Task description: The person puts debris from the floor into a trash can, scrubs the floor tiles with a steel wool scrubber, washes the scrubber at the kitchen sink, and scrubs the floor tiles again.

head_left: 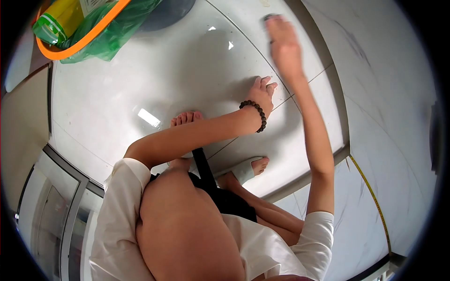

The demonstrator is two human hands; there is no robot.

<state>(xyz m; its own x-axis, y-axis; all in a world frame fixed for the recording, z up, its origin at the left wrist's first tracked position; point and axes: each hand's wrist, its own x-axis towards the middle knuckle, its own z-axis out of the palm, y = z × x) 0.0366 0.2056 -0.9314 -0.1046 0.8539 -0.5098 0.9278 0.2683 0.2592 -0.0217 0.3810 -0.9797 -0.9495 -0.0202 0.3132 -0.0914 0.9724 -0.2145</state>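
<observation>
My left hand (263, 96), with a beaded bracelet (253, 115) at its wrist, is low over the white tiled floor (117, 93). Its fingers point up the view, partly apart, near tiny specks, and I see nothing held in them. Farther up, my right hand (283, 49) is blurred. The fingers of that hand are together, with a small dark thing (271, 17) at their tips, too smeared to make out. The right hand is beside the dark line between two tiles.
An orange-rimmed basket (89, 40) with a green bag (110, 44) and a yellow-green package (61, 21) stands at the upper left. My bare feet (186, 118) are on the floor. A marbled wall (384, 117) rises on the right, with a yellow strip (370, 187). Glass-panelled frames (77, 196) are lower left.
</observation>
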